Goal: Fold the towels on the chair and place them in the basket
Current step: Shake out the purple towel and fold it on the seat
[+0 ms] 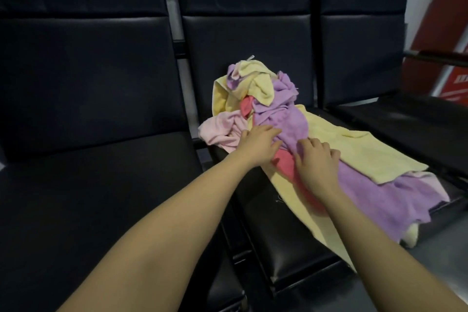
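Note:
A heap of towels lies on the middle black chair seat (pixel 281 243). It holds yellow towels (pixel 359 149), purple towels (pixel 374 192), a pale pink towel (pixel 222 126) and a coral red towel (pixel 283 162). My left hand (pixel 255 144) rests palm down on the heap where the pink and purple towels meet, fingers spread. My right hand (pixel 316 162) lies on the purple towel beside the red one, fingers curled into the cloth. Whether either hand grips a towel is unclear. No basket is in view.
Three black padded chairs stand in a row; the left seat (pixel 88 197) and the right seat (pixel 415 119) carry nothing. A metal armrest (pixel 435 56) juts out at the right. A red panel (pixel 453 40) leans behind it.

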A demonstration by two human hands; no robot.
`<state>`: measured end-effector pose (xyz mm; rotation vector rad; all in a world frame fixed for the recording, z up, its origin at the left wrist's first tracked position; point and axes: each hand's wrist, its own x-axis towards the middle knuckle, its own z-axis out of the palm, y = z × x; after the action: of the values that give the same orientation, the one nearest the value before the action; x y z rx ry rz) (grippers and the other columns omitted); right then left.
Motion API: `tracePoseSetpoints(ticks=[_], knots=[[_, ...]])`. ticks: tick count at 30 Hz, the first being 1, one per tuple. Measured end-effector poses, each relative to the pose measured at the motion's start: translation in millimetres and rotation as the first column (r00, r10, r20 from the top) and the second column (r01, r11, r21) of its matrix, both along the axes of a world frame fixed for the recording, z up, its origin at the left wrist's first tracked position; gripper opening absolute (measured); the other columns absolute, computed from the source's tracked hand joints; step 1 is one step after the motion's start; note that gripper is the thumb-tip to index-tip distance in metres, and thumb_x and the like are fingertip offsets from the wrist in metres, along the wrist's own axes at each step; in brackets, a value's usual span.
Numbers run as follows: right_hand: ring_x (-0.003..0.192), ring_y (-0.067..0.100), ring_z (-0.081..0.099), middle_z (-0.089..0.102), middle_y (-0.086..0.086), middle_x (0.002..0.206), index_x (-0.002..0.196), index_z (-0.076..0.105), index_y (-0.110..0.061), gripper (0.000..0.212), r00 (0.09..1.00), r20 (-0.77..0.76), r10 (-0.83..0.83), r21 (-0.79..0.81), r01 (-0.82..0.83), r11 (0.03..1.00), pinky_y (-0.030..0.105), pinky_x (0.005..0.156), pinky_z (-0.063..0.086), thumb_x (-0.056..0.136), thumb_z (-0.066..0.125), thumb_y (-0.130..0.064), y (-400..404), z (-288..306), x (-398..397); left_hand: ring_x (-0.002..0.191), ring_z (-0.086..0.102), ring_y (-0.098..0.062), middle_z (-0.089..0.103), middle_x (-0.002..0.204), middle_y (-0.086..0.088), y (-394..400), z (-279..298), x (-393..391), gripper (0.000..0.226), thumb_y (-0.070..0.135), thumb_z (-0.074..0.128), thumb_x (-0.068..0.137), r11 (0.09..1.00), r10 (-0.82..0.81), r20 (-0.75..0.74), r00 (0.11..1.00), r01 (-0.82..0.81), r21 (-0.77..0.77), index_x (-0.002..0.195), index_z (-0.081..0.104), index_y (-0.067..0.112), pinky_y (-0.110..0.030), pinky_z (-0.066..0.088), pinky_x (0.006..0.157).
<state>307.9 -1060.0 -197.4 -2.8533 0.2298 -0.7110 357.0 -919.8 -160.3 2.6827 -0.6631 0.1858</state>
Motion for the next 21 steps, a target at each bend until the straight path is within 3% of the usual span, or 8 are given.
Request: tracePoseSetpoints(ticks=[3,6,9,12,15,17,19,21], knots=[[0.102,0.031,0.052,0.064,0.01,0.11,0.11,0.065,-0.012,0.026,0.996,0.061,0.068,0.123,-0.075,0.99,0.037,0.082,0.025,0.095,0.044,-0.01,-6.1,2.3,5.4,0.143,0.022,-0.018,0.026,0.156,0.002,-10.8,-15.8,10.6,0.044,0.037,0.038,0.1,0.999,-0.04,-0.053,0.998,0.041,0.009,0.144,0.037,0.03,-0.048,0.016,0.113],[0.094,0.028,0.058,0.066,0.005,0.096,0.1,0.071,-0.012,0.018,0.949,0.252,0.192,0.323,-0.269,0.907,0.041,0.086,0.036,0.092,0.056,-0.008,-7.5,11.7,-3.4,0.142,0.024,-0.015,0.029,0.154,0.004,-9.9,-22.5,15.7,0.042,0.042,0.034,0.1,0.983,-0.094,-0.062,0.994,0.083,-0.164,0.142,0.04,0.034,-0.051,0.015,0.113],[0.084,0.018,0.059,0.061,-0.006,0.084,0.092,0.074,-0.014,0.012,0.896,0.374,0.241,0.414,-0.393,0.821,0.052,0.08,0.046,0.088,0.063,-0.009,-5.7,15.5,-18.1,0.122,0.047,-0.013,0.055,0.128,0.005,1.4,-21.6,13.0,0.043,0.049,0.035,0.091,0.925,-0.174,0.029,0.984,0.174,-0.337,0.116,0.062,0.026,-0.05,0.033,0.104],[0.082,0.011,0.058,0.064,-0.006,0.083,0.09,0.074,-0.013,0.011,0.865,0.429,0.261,0.455,-0.456,0.765,0.037,0.078,0.047,0.087,0.065,-0.008,2.7,20.4,-29.1,0.092,0.053,-0.013,0.058,0.096,0.007,16.9,-25.0,5.8,0.029,0.039,0.042,0.092,0.881,-0.167,0.12,0.979,0.203,-0.428,0.096,0.06,0.016,-0.049,0.043,0.09],[0.08,0.005,0.058,0.068,-0.001,0.083,0.089,0.075,-0.009,0.01,0.826,0.453,0.334,0.441,-0.534,0.721,0.016,0.07,0.045,0.085,0.066,-0.01,16.1,26.5,-39.5,0.102,0.054,-0.011,0.057,0.109,0.01,27.9,-23.3,-3.6,0.018,0.026,0.047,0.097,0.821,-0.188,0.057,0.98,0.189,-0.539,0.111,0.058,0.022,-0.037,0.042,0.098],[0.078,0.006,0.061,0.07,0.0,0.082,0.088,0.076,-0.01,0.014,0.799,0.461,0.386,0.427,-0.581,0.693,0.022,0.07,0.048,0.082,0.063,-0.015,22.3,27.3,-44.6,0.12,0.045,-0.006,0.052,0.129,0.007,31.2,-18.7,-7.9,0.026,0.036,0.044,0.097,0.813,-0.232,0.039,0.972,0.216,-0.541,0.119,0.056,0.031,-0.024,0.034,0.103],[0.077,0.009,0.063,0.071,-0.002,0.081,0.085,0.076,-0.012,0.013,0.785,0.468,0.406,0.465,-0.61,0.642,0.028,0.071,0.05,0.081,0.064,-0.015,24.9,28.1,-49.2,0.124,0.045,-0.012,0.051,0.134,0.004,33.8,-16.9,-11.9,0.036,0.052,0.037,0.089,0.846,-0.244,0.046,0.969,0.236,-0.477,0.108,0.061,0.032,-0.032,0.034,0.104],[0.076,0.008,0.064,0.071,-0.008,0.079,0.08,0.075,-0.017,0.01,0.776,0.463,0.428,0.488,-0.627,0.608,0.026,0.072,0.05,0.079,0.066,-0.012,26.0,27.0,-53.6,0.114,0.051,-0.015,0.055,0.123,0.005,38.4,-21.5,-17.7,0.045,0.056,0.035,0.083,0.866,-0.222,0.04,0.974,0.216,-0.452,0.095,0.063,0.023,-0.044,0.037,0.101]])
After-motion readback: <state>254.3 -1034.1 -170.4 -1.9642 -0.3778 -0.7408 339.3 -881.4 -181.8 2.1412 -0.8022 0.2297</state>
